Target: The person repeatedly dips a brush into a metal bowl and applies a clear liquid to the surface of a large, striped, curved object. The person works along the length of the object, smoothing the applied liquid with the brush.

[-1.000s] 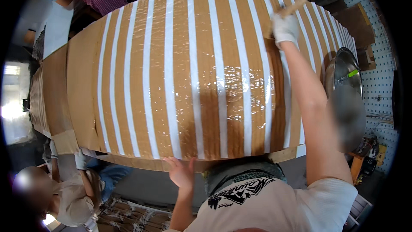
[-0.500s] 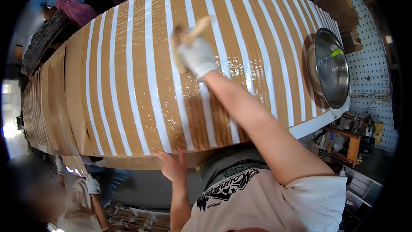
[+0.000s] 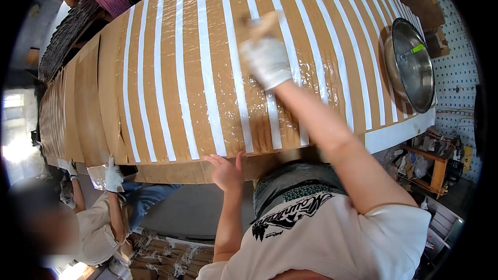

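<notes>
Clasping blurred tan wooden-handled brush (image 3: 264, 26), upper centre, in my white-gloved right hand (image 3: 267, 61); probably light, stiff, best held by handle; bare left hand (image 3: 227, 173) spread.

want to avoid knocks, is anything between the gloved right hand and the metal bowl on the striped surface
Nothing visible stands between the right hand and the metal bowl: only the brown-and-white striped surface stretches between them. The hand holds a blurred, wooden-looking tool, and the right forearm runs below that direct line.
</notes>
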Action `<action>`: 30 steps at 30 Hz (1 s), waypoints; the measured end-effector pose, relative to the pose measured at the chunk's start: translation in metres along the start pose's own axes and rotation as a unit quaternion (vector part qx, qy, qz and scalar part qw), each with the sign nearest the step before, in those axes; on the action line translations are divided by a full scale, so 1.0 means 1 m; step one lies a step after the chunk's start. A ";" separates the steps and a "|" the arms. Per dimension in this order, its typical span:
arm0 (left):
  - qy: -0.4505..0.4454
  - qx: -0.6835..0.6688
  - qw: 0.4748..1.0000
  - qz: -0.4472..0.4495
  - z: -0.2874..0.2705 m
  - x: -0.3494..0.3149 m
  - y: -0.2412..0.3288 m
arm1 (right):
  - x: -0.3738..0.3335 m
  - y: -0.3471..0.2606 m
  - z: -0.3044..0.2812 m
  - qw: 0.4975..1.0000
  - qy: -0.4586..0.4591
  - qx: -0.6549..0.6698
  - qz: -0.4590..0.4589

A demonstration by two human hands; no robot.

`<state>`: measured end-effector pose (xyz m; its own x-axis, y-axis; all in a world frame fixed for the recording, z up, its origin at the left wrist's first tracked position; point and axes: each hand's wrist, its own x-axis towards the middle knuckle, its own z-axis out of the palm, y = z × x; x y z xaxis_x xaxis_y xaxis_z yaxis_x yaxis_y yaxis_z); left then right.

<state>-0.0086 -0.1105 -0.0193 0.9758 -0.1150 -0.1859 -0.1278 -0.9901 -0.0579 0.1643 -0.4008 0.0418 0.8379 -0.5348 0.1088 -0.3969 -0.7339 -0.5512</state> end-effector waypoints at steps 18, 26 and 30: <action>-0.006 -0.079 0.985 0.156 0.006 -0.004 -0.051 | -0.106 0.153 -0.123 0.944 0.230 -0.019 0.236; -0.101 0.020 0.984 0.148 -0.017 0.006 -0.043 | -0.161 -0.082 0.058 0.987 0.052 -0.001 -0.155; -0.118 0.048 0.983 0.133 -0.020 0.005 -0.041 | -0.177 -0.033 0.042 0.982 -0.104 -0.088 -0.134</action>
<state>0.0050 -0.0724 0.0017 0.8383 -0.3365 -0.4291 -0.4007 -0.9138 -0.0663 0.0445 -0.2644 0.0063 0.9722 -0.2288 0.0499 -0.1946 -0.9079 -0.3713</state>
